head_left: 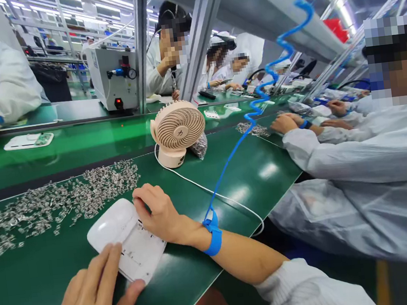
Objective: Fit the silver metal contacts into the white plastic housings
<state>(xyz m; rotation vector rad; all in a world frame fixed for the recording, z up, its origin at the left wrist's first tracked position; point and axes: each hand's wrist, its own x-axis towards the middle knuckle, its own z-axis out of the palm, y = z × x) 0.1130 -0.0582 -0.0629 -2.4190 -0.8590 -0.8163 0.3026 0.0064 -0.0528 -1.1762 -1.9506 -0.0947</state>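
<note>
A white plastic housing with a smooth rounded far end and small slots in its flat part lies on the green bench. My left hand holds its near left side, fingertips on one edge and thumb at the near corner. Over the housing's right edge is my right hand, its fingers curled in a pinch. Whatever those fingertips hold is too small or hidden to make out. A blue wrist strap with a coiled blue cord goes round my right wrist. Beyond the housing, many small metal clip-like parts lie spread out.
A beige desk fan stands behind my right hand, its white cable running across the bench. Beside it sits a clear bag of parts. White housings lie on the green strip beyond. A co-worker's sleeve is at right.
</note>
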